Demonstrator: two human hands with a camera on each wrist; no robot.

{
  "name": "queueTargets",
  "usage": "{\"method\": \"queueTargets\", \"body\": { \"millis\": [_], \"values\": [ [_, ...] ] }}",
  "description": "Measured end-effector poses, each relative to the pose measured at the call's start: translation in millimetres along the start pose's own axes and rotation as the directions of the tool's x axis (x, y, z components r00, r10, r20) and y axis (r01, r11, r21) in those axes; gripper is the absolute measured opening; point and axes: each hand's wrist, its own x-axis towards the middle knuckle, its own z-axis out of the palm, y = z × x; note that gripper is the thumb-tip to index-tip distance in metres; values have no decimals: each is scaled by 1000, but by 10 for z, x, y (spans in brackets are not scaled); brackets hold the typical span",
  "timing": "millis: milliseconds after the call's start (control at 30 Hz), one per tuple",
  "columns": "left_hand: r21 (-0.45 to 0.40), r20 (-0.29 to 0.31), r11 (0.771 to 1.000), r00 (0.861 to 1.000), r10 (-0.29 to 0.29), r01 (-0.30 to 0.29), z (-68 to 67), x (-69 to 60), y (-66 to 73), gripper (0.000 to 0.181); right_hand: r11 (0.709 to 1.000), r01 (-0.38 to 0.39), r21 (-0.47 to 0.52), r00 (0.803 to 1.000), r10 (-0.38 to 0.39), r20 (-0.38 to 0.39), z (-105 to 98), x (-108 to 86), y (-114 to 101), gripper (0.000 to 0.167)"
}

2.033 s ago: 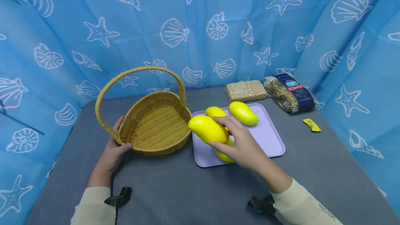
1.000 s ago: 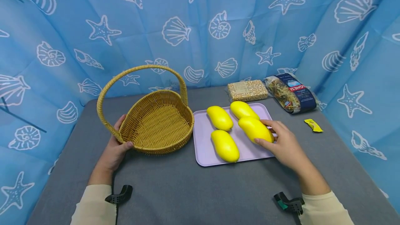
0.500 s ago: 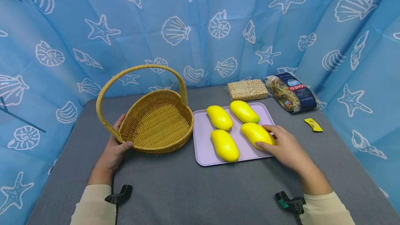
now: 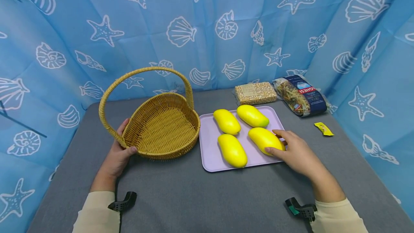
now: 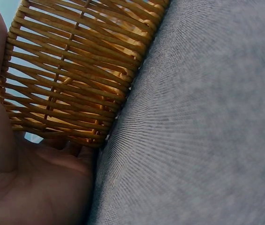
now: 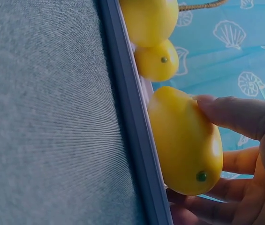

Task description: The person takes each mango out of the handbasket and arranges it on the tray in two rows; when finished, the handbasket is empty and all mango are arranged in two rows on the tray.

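My right hand (image 4: 295, 152) grips a yellow mango (image 4: 266, 141) by its right end, with the thumb on the near side and fingers behind. That mango rests on a lilac tray (image 4: 211, 161). In the right wrist view the same mango (image 6: 185, 140) shows its dark stem end, thumb against it. Three other mangoes lie on the tray: one at near left (image 4: 233, 151), one at far left (image 4: 227, 122), one greenish-tipped at far right (image 4: 252, 116). My left hand (image 4: 118, 155) holds the left rim of a wicker basket (image 4: 165, 128), its thumb over the edge and other fingers mostly hidden.
Behind the tray lie a bag of pale grains (image 4: 255, 93) and a dark blue pasta bag (image 4: 301, 95). A small yellow wrapped packet (image 4: 323, 129) is to the right. The basket's tall handle (image 4: 147, 70) arches upward. A blue shell-print curtain (image 4: 207, 39) surrounds the grey table (image 4: 194, 197).
My right hand has carried the mango from near the basket rightward and lowered it onto the tray's right part. The left hand and basket stay where they were.
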Motion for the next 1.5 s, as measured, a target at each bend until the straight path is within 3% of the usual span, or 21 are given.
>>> {"method": "queueTargets", "body": {
  "millis": [800,1500],
  "values": [
    [23,-15,999,1000,-24,24,7,-6,8,97,999,-39,3,997,39,72,-78,-33,13,80],
    [20,-2,1000,1000,-15,15,3,-8,9,97,997,-74,18,995,72,74,-146,-45,91,79]
  ]
}}
